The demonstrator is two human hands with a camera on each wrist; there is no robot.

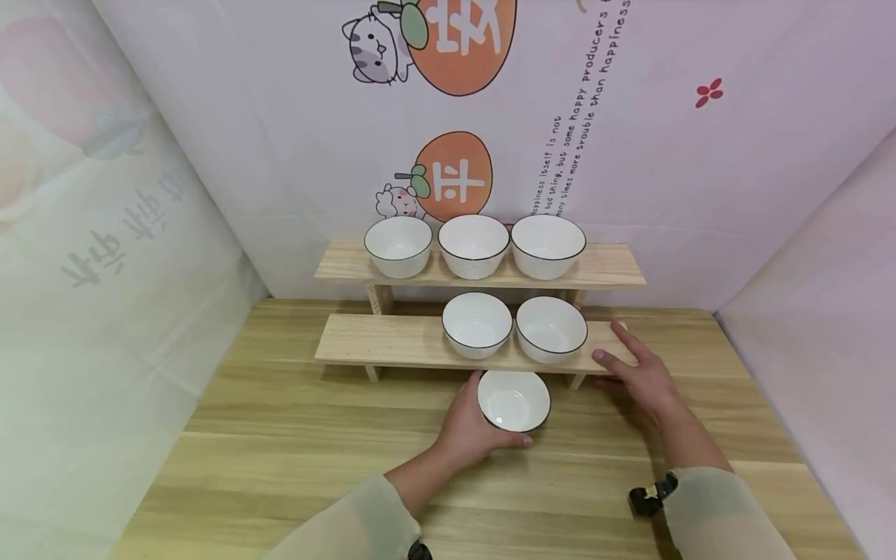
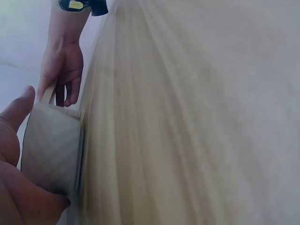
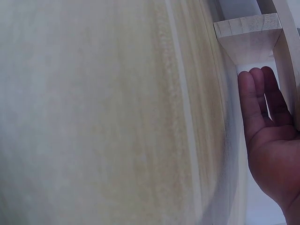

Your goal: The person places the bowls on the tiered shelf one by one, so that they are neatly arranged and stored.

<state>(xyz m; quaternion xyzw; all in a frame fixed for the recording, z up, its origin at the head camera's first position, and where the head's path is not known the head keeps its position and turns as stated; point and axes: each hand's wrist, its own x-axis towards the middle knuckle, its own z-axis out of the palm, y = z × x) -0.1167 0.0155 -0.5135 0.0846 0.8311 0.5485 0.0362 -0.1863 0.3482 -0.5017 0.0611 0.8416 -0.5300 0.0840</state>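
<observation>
A white bowl with a dark rim (image 1: 514, 402) is at the front edge of the lower wooden shelf board (image 1: 385, 340). My left hand (image 1: 465, 428) grips it from the left, thumb on the near side and fingers toward the back. The left wrist view shows the pale side of this bowl (image 2: 50, 150) close over the tabletop. At the right end of the lower board, my right hand (image 1: 647, 381) holds the board, with thumb and forefinger on top. Its other fingers (image 3: 251, 101) reach beneath the board in the right wrist view.
Two matching bowls (image 1: 477, 323) stand on the lower board, toward its right. Three more bowls (image 1: 474, 245) line the upper board (image 1: 612, 264). Wooden legs (image 1: 373, 373) hold the stand on the wood-grain table (image 1: 280, 435). A printed cloth wall (image 1: 294, 140) rises behind.
</observation>
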